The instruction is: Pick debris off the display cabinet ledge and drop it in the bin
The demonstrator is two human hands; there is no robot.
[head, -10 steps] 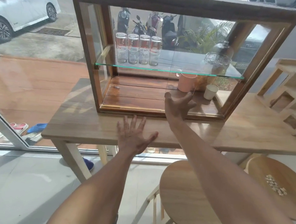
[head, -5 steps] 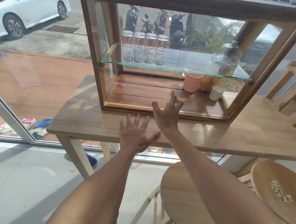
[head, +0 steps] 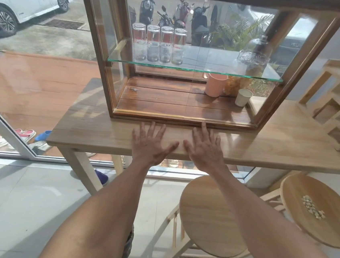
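Note:
A wooden display cabinet (head: 114, 93) with glass walls stands on a wooden table (head: 93, 129). On its dark bottom ledge, far left, lies a small grey bit of debris (head: 134, 89). My left hand (head: 150, 143) and my right hand (head: 203, 148) rest side by side, palms down, on the table just in front of the cabinet's front rail. Both hands have spread fingers and hold nothing. No bin is in view.
A pink cup (head: 215, 85) and a small white cup (head: 243, 97) stand at the ledge's right. Several glasses (head: 159, 43) line the glass shelf. Two round stools, the nearer (head: 210, 217) and one (head: 333, 226) with pale scraps, stand below. A wooden rack (head: 339, 108) sits at right.
My right hand has pulled back out of the cabinet opening and come down flat on the table beside my left hand. The view has shifted closer and slightly left.

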